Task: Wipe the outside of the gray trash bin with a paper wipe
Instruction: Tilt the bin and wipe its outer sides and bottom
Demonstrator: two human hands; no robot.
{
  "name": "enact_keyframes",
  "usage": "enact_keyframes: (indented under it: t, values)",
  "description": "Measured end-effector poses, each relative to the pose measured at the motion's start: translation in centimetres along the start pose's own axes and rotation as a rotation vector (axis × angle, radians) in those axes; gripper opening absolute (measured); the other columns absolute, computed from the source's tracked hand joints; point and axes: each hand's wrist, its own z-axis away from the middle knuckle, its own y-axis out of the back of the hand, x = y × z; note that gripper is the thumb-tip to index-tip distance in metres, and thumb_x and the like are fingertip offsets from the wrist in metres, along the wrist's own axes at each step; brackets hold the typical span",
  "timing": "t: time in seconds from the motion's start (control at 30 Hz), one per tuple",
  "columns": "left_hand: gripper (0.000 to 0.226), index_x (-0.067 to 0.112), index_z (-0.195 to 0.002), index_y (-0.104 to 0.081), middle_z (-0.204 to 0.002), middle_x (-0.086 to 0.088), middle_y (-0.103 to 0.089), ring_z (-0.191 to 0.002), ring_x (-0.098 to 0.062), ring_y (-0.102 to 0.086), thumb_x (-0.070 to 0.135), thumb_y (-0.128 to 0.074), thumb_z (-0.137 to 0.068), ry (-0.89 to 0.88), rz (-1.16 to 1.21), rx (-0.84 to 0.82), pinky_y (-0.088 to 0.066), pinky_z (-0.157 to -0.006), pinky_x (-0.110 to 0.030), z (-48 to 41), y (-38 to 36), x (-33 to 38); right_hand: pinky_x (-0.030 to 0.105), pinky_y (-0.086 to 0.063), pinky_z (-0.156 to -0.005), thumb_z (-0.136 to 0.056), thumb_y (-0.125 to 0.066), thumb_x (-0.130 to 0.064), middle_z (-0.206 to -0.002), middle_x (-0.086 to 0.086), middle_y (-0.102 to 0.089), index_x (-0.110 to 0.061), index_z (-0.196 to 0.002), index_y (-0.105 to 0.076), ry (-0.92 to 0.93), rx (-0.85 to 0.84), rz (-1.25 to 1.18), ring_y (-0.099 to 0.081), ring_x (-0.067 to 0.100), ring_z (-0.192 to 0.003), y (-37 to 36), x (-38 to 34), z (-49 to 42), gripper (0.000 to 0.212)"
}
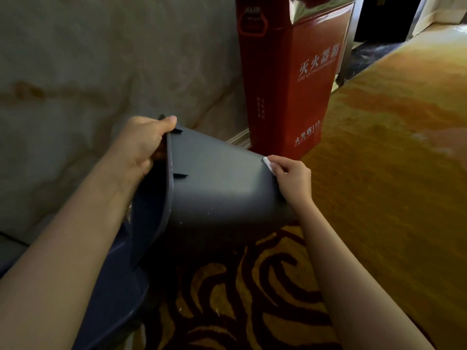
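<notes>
The gray trash bin (pixel 217 183) is tipped on its side above the carpet, its open mouth toward me on the left and its base pointing right. My left hand (pixel 144 142) grips the bin's rim at the top left, thumb over the edge. My right hand (pixel 293 178) presses a small folded white paper wipe (pixel 268 164) against the bin's outer wall near the base. Only a corner of the wipe shows past my fingers. The bin's inside is dark and mostly hidden.
A tall red fire extinguisher box (pixel 290 79) stands just behind the bin against the pale marbled wall (pixel 101 72). Yellow carpet with dark red swirls (pixel 252 286) lies underneath and stretches right. A dark blue object (pixel 118 286) sits at lower left.
</notes>
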Motion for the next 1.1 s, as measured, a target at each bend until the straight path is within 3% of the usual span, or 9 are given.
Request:
enact_keyframes:
  t: [0.07,0.17,0.27,0.37,0.5,0.67,0.9,1.0,1.1]
  values:
    - [0.023,0.009,-0.065,-0.055,-0.047,0.001,-0.062,-0.038,-0.006,-0.059,0.018,-0.058,-0.086,0.039,0.014,0.01,-0.047,-0.037,-0.016,-0.3,0.3,-0.2,0.004,-0.034,-0.076,-0.091,-0.057,-0.018,-0.113,0.0,-0.069,-0.014,-0.109,-0.069,-0.064,-0.009,0.003,-0.056,0.005,-0.096,0.6,0.2,-0.2,0.022]
    - [0.02,0.01,-0.071,-0.056,-0.07,-0.004,-0.059,-0.056,-0.013,-0.06,0.022,-0.058,-0.086,0.112,0.047,0.016,-0.052,-0.045,-0.019,-0.9,0.4,-0.3,0.013,-0.042,-0.077,-0.093,-0.055,-0.017,-0.118,0.003,-0.067,-0.012,-0.113,-0.067,-0.14,-0.041,0.045,-0.056,0.004,-0.087,1.0,-0.1,-0.4,0.024]
    - [0.018,0.01,-0.074,-0.055,-0.074,-0.005,-0.058,-0.053,-0.011,-0.061,0.022,-0.056,-0.087,0.168,0.057,-0.016,-0.053,-0.044,-0.019,-1.5,0.4,-0.1,0.024,-0.043,-0.094,-0.093,-0.054,-0.016,-0.121,0.005,-0.065,-0.011,-0.115,-0.065,-0.132,-0.063,0.034,-0.058,0.018,-0.11,0.7,-1.5,0.5,0.025]
    - [0.017,0.011,-0.074,-0.053,-0.073,-0.004,-0.057,-0.042,-0.007,-0.061,0.019,-0.054,-0.089,0.204,0.079,-0.033,-0.052,-0.04,-0.019,-1.6,0.0,0.2,0.017,-0.036,-0.095,-0.092,-0.057,-0.017,-0.118,0.003,-0.067,-0.012,-0.113,-0.066,-0.025,-0.094,-0.005,-0.057,0.016,-0.115,0.0,-4.0,2.5,0.024]
    - [0.018,0.011,-0.074,-0.05,-0.073,-0.004,-0.054,-0.061,-0.014,-0.056,0.019,-0.051,-0.09,0.239,0.083,-0.015,-0.05,-0.036,-0.019,-1.9,-0.6,0.5,0.014,-0.039,-0.09,-0.091,-0.056,-0.016,-0.117,-0.006,-0.065,-0.02,-0.115,-0.065,0.203,-0.129,-0.078,-0.051,0.003,-0.101,-1.4,-8.1,6.3,0.026]
    - [0.025,0.011,-0.071,-0.047,-0.072,-0.003,-0.051,-0.062,-0.013,-0.053,0.021,-0.044,-0.094,0.265,0.111,-0.028,-0.049,-0.037,-0.022,-2.1,-1.0,0.7,0.011,-0.041,-0.091,-0.087,-0.061,-0.01,-0.119,-0.01,-0.063,-0.017,-0.118,-0.062,0.345,-0.041,-0.216,-0.048,-0.001,-0.099,-2.5,-10.8,11.2,0.032]
    - [0.028,0.011,-0.07,-0.046,-0.074,-0.002,-0.051,-0.062,-0.011,-0.05,0.021,-0.039,-0.096,0.262,0.149,-0.003,-0.045,-0.079,-0.029,-2.3,-2.0,1.4,0.023,-0.044,-0.093,-0.086,-0.06,-0.005,-0.124,0.003,-0.062,-0.008,-0.117,-0.062,0.528,0.134,-0.258,-0.053,0.016,-0.103,-6.1,-11.0,13.9,0.031]
    - [0.032,0.01,-0.075,-0.052,-0.081,-0.004,-0.058,-0.067,-0.012,-0.057,0.031,-0.04,-0.095,0.229,0.079,-0.08,-0.05,-0.074,-0.031,-1.3,-1.8,1.0,0.024,-0.043,-0.092,-0.088,-0.059,-0.005,-0.124,0.007,-0.062,-0.005,-0.118,-0.062,0.615,0.176,-0.163,-0.053,0.022,-0.099,-7.0,-9.9,12.3,0.03]
    - [0.039,0.011,-0.09,-0.062,-0.079,0.0,-0.071,-0.068,-0.009,-0.069,0.042,-0.038,-0.093,0.179,-0.082,-0.316,-0.056,-0.06,-0.021,0.6,0.2,0.5,0.027,-0.044,-0.09,-0.085,-0.061,-0.002,-0.125,0.005,-0.062,-0.007,-0.118,-0.062,0.521,0.192,-0.106,-0.053,0.023,-0.1,-6.9,-8.6,9.8,0.033]
